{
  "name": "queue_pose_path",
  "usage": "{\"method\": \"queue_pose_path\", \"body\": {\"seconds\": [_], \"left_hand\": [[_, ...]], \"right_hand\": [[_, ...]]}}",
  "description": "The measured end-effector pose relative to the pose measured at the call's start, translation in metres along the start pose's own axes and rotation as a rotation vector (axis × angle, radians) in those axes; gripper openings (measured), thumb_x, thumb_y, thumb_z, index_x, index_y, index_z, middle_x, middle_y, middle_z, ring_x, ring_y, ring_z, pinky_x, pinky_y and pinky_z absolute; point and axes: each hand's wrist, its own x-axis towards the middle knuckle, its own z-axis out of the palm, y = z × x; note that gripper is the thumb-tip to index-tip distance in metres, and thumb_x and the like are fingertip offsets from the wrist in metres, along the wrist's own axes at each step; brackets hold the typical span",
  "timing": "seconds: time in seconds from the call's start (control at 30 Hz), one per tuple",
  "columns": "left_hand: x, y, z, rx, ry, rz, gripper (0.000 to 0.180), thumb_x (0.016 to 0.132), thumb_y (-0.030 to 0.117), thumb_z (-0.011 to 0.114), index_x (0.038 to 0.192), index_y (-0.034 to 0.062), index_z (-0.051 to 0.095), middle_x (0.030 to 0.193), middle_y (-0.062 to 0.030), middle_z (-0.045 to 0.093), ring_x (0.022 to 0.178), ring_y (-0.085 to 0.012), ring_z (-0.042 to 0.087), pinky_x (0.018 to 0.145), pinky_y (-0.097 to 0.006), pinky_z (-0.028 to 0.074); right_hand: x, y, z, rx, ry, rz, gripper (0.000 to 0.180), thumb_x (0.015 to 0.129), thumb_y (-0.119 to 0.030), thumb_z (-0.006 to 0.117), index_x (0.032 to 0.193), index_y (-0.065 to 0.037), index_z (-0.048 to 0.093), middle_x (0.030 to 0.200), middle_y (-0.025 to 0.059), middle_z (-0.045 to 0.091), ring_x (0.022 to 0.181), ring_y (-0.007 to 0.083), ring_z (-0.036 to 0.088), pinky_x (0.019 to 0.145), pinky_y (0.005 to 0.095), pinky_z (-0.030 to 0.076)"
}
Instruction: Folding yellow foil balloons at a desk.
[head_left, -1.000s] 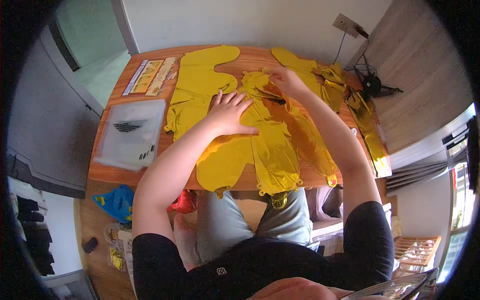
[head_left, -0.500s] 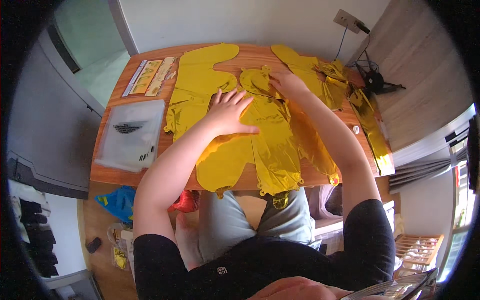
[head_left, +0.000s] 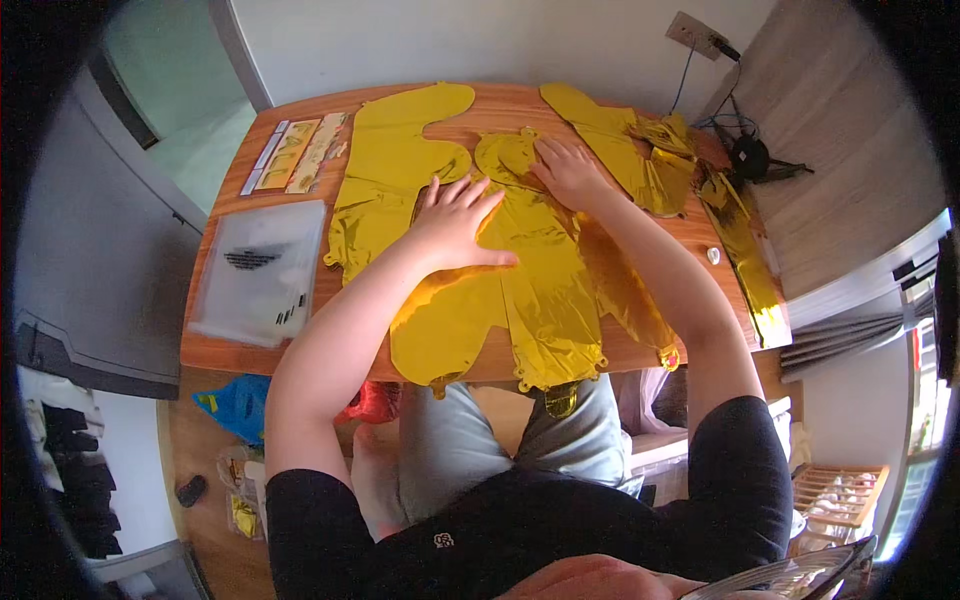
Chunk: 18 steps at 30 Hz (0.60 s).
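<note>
Flat, uninflated gold foil balloons overlap across the middle of the wooden table (head_left: 265, 140). My left hand (head_left: 455, 228) lies spread on the central foil balloon (head_left: 548, 265), its thumb stretched to the right. Farther off and to the right, my right hand (head_left: 572, 176) rests with extended fingers on the rounded upper end of that balloon. Neither hand grips anything. Another gold balloon (head_left: 392, 150) spreads out beyond my left hand, and a crumpled gold piece (head_left: 590, 122) lies beyond my right. The near ends of the foil hang over the table's front edge.
On the left are a clear plastic bag (head_left: 262, 270) and a printed packaging card (head_left: 290, 155). A small white roundish thing (head_left: 713, 256) sits at the right, near a long gold strip (head_left: 745, 270). A black device with a cord (head_left: 750, 155) stands by the wall at the back right.
My right hand's fingers have straightened and settled flatter on the foil's upper end, which has smoothed a little. My left hand stays where it was.
</note>
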Motion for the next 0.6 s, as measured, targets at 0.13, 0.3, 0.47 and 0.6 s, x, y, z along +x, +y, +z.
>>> {"method": "queue_pose_path", "body": {"seconds": [0.13, 0.3, 0.47, 0.6], "left_hand": [[0.000, 0.000, 0.001, -0.003, -0.006, -0.011, 0.123, 0.071, 0.095, 0.054, 0.162, 0.0170, 0.030, 0.169, -0.0145, 0.023, 0.158, -0.0327, 0.015, 0.125, -0.062, 0.005], [-0.002, -0.001, -0.001, -0.011, -0.011, -0.013, 0.124, 0.070, 0.095, 0.055, 0.162, 0.0166, 0.030, 0.169, -0.0146, 0.023, 0.158, -0.0330, 0.015, 0.125, -0.062, 0.005], [0.003, 0.005, -0.005, -0.025, -0.004, 0.003, 0.125, 0.069, 0.096, 0.055, 0.162, 0.0156, 0.030, 0.169, -0.0150, 0.023, 0.158, -0.0331, 0.015, 0.126, -0.062, 0.005], [0.002, 0.000, 0.002, -0.018, -0.016, -0.009, 0.126, 0.069, 0.096, 0.054, 0.162, 0.0155, 0.029, 0.169, -0.0153, 0.023, 0.158, -0.0331, 0.014, 0.126, -0.061, 0.005]], "right_hand": [[-0.001, 0.001, 0.005, -0.059, 0.020, -0.017, 0.070, 0.105, -0.055, 0.042, 0.152, -0.003, 0.042, 0.158, 0.0178, 0.043, 0.144, 0.0396, 0.042, 0.117, 0.0594, 0.032], [0.001, -0.014, -0.011, -0.126, -0.108, 0.039, 0.078, 0.105, -0.063, 0.034, 0.157, -0.005, 0.034, 0.162, 0.0162, 0.037, 0.147, 0.0379, 0.038, 0.119, 0.0604, 0.027], [-0.005, 0.006, -0.017, -0.043, -0.150, 0.034, 0.083, 0.102, -0.066, 0.038, 0.164, -0.014, 0.018, 0.166, 0.0154, 0.031, 0.149, 0.0384, 0.034, 0.122, 0.0580, 0.020], [-0.007, 0.007, -0.030, 0.344, 0.018, 0.322, 0.085, 0.099, -0.066, 0.046, 0.162, -0.014, 0.024, 0.156, 0.0205, 0.045, 0.138, 0.0415, 0.048, 0.115, 0.0568, 0.034]]}}
